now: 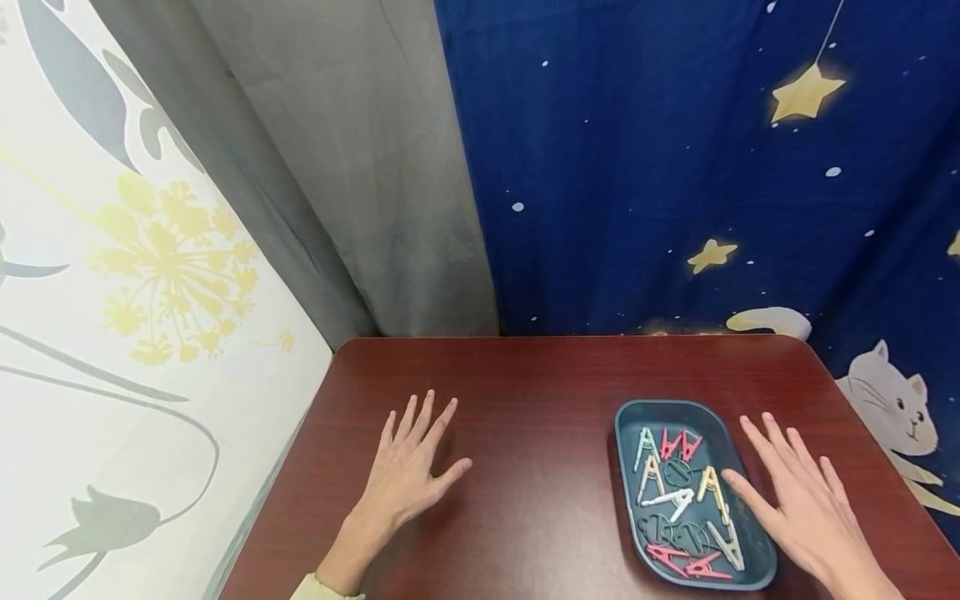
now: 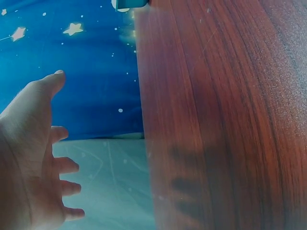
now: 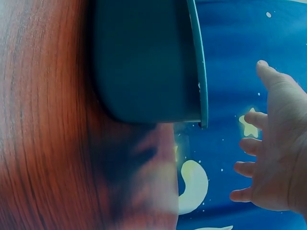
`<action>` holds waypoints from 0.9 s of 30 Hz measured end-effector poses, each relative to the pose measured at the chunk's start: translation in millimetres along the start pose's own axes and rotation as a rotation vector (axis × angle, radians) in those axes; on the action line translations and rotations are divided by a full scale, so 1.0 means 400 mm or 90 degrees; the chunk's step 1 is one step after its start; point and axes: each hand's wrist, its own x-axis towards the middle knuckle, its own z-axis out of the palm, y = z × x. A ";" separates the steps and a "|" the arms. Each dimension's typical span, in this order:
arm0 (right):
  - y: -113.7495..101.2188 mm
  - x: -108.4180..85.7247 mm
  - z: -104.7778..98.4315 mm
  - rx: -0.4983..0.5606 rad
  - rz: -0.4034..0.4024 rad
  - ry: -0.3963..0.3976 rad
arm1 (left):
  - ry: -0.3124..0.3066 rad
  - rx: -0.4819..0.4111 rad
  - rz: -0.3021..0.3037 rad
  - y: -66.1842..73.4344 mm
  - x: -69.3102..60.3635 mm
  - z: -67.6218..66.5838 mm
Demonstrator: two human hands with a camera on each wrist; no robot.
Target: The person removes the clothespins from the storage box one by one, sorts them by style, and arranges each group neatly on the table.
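Note:
My left hand (image 1: 407,471) hovers over the left part of the table with its fingers spread, holding nothing. In the left wrist view the same hand (image 2: 31,153) shows its thumb apart from the fingers. My right hand (image 1: 813,500) is spread too, just right of a dark blue plastic tray (image 1: 628,500). Inside the tray lie several clothespins: a white one (image 1: 678,502), a yellow one (image 1: 712,487), a light green one (image 1: 646,447) and red ones (image 1: 705,568). Dark round clip-like pieces (image 1: 678,472) lie among them. The right wrist view shows the tray's side (image 3: 144,62) beside my empty hand (image 3: 280,148).
The reddish-brown wooden table (image 1: 525,467) ends at a far edge before a grey curtain (image 1: 375,167) and a blue star-patterned curtain (image 1: 637,167). A white wall or cloth with plant drawings (image 1: 90,400) borders the left side.

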 end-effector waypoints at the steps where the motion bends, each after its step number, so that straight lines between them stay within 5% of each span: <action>1: 0.000 0.000 0.002 0.002 0.001 0.000 | -0.001 -0.002 -0.001 0.000 0.000 0.000; 15: 0.015 -0.012 0.029 0.034 0.004 0.021 | -0.007 -0.012 0.018 0.023 0.035 0.002; 27: 0.029 -0.009 0.050 0.109 0.039 0.008 | -0.003 -0.006 0.105 0.103 0.129 0.018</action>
